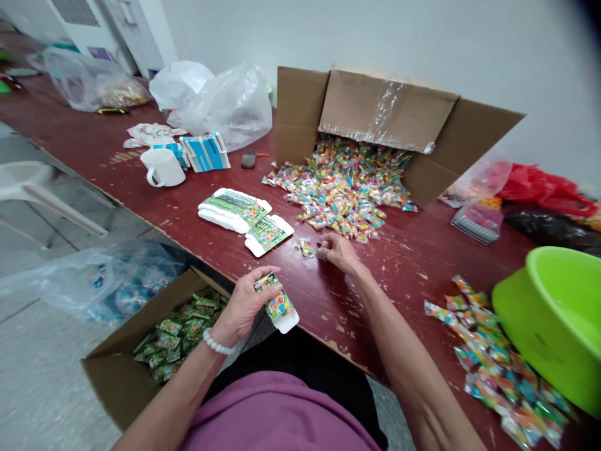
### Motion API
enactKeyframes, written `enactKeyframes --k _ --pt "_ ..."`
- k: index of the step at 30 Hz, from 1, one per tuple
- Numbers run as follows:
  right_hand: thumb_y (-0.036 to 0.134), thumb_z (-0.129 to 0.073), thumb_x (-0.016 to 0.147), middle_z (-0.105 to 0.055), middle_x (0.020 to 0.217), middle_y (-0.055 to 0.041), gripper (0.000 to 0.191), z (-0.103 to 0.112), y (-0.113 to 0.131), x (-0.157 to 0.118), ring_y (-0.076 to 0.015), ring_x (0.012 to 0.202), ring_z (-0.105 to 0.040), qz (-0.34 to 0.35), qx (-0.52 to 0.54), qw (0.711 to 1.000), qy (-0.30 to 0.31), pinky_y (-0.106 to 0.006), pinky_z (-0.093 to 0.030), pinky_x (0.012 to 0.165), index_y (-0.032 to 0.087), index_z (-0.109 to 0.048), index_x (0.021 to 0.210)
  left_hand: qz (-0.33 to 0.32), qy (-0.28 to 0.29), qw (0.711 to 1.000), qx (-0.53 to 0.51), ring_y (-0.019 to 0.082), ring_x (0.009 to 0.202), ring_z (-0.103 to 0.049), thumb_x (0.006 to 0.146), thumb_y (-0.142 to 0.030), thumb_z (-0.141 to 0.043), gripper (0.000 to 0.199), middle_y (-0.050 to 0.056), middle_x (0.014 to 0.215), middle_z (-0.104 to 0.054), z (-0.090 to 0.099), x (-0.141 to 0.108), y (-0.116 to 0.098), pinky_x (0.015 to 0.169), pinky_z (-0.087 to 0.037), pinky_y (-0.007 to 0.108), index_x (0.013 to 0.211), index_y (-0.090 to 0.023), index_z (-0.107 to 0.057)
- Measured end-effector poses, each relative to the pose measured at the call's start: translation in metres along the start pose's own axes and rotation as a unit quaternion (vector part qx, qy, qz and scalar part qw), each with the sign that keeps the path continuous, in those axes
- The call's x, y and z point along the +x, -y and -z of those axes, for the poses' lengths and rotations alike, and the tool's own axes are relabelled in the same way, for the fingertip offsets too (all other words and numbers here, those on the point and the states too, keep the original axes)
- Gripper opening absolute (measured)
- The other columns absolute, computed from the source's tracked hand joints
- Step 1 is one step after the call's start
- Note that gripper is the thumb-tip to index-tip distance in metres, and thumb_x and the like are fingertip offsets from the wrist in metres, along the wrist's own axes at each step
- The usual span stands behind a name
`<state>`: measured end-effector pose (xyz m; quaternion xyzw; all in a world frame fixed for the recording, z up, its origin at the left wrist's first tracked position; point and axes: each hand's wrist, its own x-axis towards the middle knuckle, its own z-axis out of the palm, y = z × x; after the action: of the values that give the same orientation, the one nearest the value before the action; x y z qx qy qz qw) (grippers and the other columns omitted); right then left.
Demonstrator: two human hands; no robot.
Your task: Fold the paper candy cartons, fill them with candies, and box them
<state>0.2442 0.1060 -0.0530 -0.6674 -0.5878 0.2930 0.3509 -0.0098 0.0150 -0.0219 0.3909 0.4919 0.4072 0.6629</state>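
Note:
My left hand (pixel 248 299) is closed around a small green printed candy box (pixel 278 303), held tilted over the table's front edge with its white end flap out. On the table, the fingers of my right hand (pixel 342 254) pinch a small wrapped candy (pixel 323 248). Beside those fingertips lies another wrapped candy (pixel 307 247). Flattened green boxes (pixel 231 208) are stacked to the left, with a few fanned out toward me. A large pile of wrapped candies (pixel 345 191) spills from a cardboard carton (pixel 385 106) behind my right hand.
An open carton (pixel 113 376) with green filled packs stands below the table at left. A lime-green basin (pixel 549 319) and loose candies (pixel 498 363) are at right. Farther back are a white mug (pixel 164 168), plastic bags (pixel 235 106) and a red bag (pixel 544 191).

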Motion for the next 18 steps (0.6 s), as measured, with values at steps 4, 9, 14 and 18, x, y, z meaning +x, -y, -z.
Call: enactKeyframes --k 4,9,14,18 --pt "0.048 -0.068 0.077 -0.064 0.067 0.0001 0.036 0.013 0.007 -0.036 -0.0153 0.058 -0.059 -0.035 0.095 0.995 -0.006 -0.027 -0.048 0.056 0.017 -0.065 0.095 -0.007 -0.066 0.998 -0.010 0.013 0.060 -0.062 0.065 -0.035 -0.085 0.054 0.000 0.076 -0.065 0.008 0.009 0.000 0.046 -0.051 0.021 0.111 -0.015 -0.063" --pt "0.049 -0.080 0.069 -0.067 0.074 -0.0004 0.042 0.006 0.036 -0.105 -0.0134 0.061 -0.061 -0.057 0.319 0.946 0.010 -0.023 -0.047 0.052 0.019 -0.063 0.093 -0.034 -0.117 0.990 -0.071 0.015 0.062 -0.065 0.060 -0.034 -0.088 0.053 -0.001 0.082 -0.065 0.000 0.008 0.000 0.045 -0.057 0.026 0.102 -0.017 -0.061" --pt "0.039 -0.080 0.073 -0.064 0.074 0.0024 0.033 -0.007 0.044 -0.130 -0.0130 0.064 -0.060 -0.046 0.319 0.945 -0.052 -0.025 -0.049 0.060 0.021 -0.061 0.093 0.011 -0.080 0.988 -0.130 0.015 0.063 -0.066 0.055 -0.029 -0.091 0.051 -0.004 0.078 -0.064 -0.016 -0.007 -0.001 0.046 -0.060 0.028 0.092 -0.019 -0.056" --pt "0.036 -0.074 0.078 -0.064 0.074 0.0011 0.024 0.004 0.046 -0.138 -0.0136 0.061 -0.058 -0.004 0.223 0.974 -0.039 -0.026 -0.047 0.058 0.021 -0.062 0.093 0.048 -0.044 0.989 -0.132 0.016 0.066 -0.068 0.056 -0.025 -0.091 0.050 -0.003 0.077 -0.065 -0.019 -0.016 0.001 0.049 -0.061 0.029 0.085 -0.018 -0.051"
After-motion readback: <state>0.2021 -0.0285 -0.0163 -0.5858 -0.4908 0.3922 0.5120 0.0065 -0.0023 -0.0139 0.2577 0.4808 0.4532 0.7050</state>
